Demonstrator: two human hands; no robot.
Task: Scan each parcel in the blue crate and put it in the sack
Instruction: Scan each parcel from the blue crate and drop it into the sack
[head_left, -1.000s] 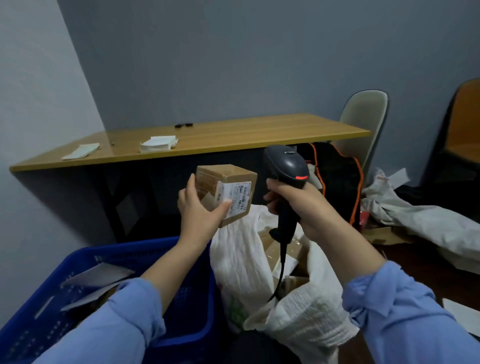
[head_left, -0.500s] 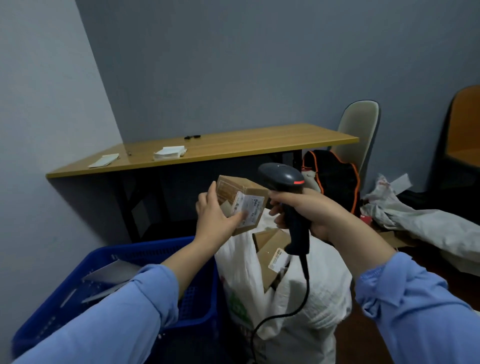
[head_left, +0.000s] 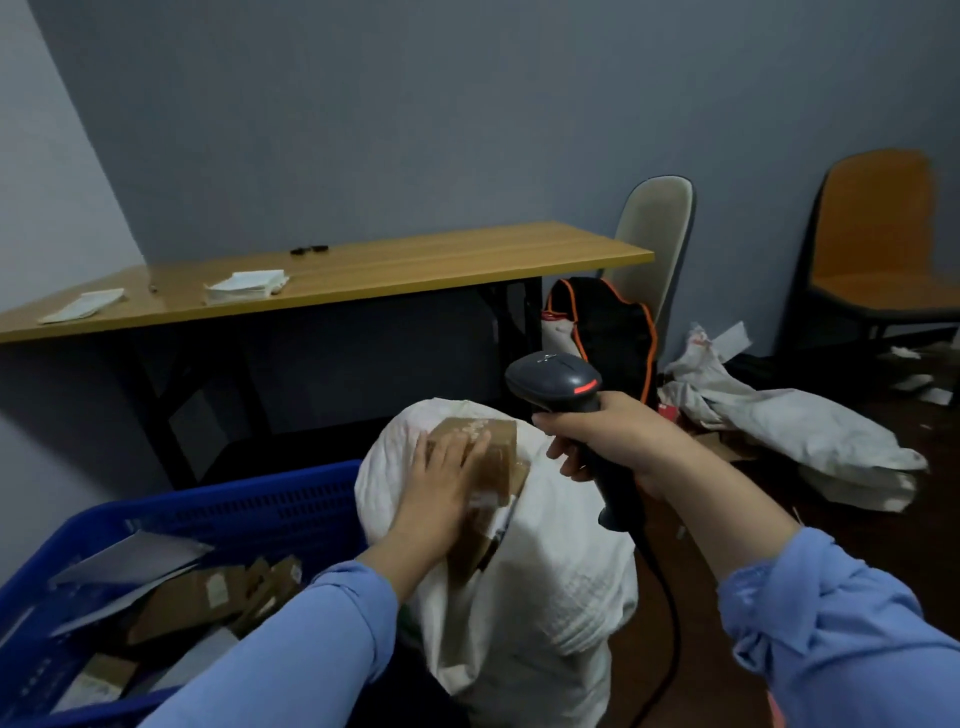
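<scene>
Brown cardboard marks the task's thing: a small brown cardboard box (head_left: 493, 454) sits in the mouth of the white woven sack (head_left: 545, 597), directly under the left hand (head_left: 441, 486). That hand lies palm-down on the box, fingers straight across its taped top, pressing rather than gripping.

At far left, the blue plastic crate (head_left: 249, 501) holds a jumble of flat brown cardboard parcels (head_left: 192, 603) with grey mailer envelopes (head_left: 130, 558) lying over them. The sack stands just beside the crate's right wall, bulging. Below the box, the edge of another cardboard parcel (head_left: 472, 551) shows in the sack's opening.

To the right of the sack's mouth, the right hand (head_left: 613, 441) is clenched around the handle of a black handheld barcode scanner (head_left: 556, 379). The scanner's head is raised above the box, apart from it.

Half a second ago the left hand held the box up in the air, close beside the scanner's head. Now the box is down at the sack, and the scanner is well above it.
</scene>
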